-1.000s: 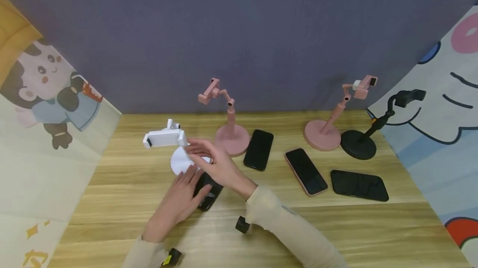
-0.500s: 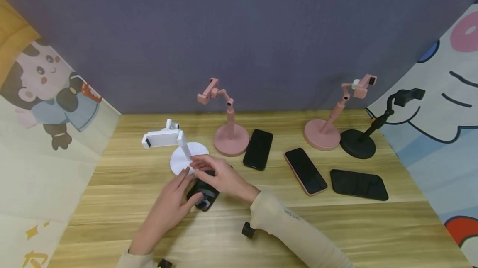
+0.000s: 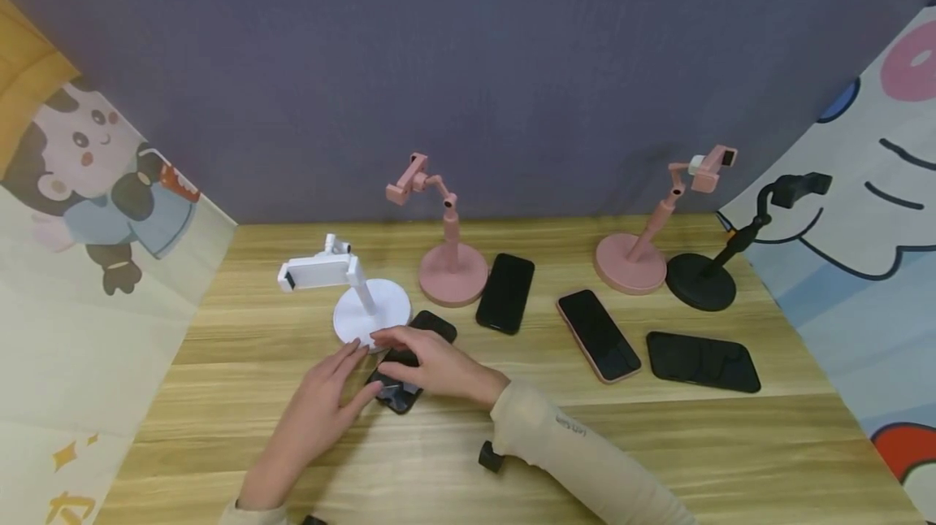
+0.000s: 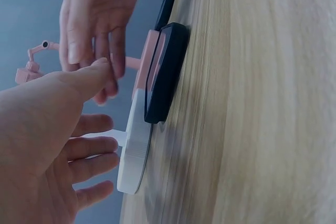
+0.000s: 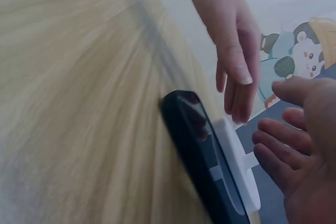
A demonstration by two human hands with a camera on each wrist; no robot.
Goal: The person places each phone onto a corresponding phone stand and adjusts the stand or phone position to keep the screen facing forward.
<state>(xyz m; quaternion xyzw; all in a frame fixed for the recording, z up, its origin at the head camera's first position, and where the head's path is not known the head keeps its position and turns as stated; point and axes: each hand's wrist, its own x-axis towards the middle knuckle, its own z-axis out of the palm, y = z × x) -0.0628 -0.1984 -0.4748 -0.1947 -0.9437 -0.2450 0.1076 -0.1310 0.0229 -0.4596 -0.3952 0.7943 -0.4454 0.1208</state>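
A white phone stand (image 3: pixel 368 315) with a round base stands at the left, its clamp level. In front of its base lies a black phone (image 3: pixel 437 324), partly hidden under my hands. My left hand (image 3: pixel 316 401) hovers at the phone's left, fingertips close to the front rim of the base. Over the phone, my right hand (image 3: pixel 439 364) has its fingers loosely bent. Both wrist views show nothing held: the left hand (image 4: pixel 47 129) and the right hand (image 5: pixel 310 135) are raised off the phone, fingers relaxed. Whether the phone touches the base, I cannot tell.
Behind stand a pink phone stand (image 3: pixel 452 275), a second pink stand (image 3: pixel 630 265) and a black stand (image 3: pixel 702 283). A black phone (image 3: pixel 506 294), a pink-edged phone (image 3: pixel 600 336) and another black phone (image 3: pixel 704 362) lie on the wooden table (image 3: pixel 658 444).
Both hands have drawn back toward the front, away from the white stand. The right hand has moved down from its upright, and more of the phone and base now shows.
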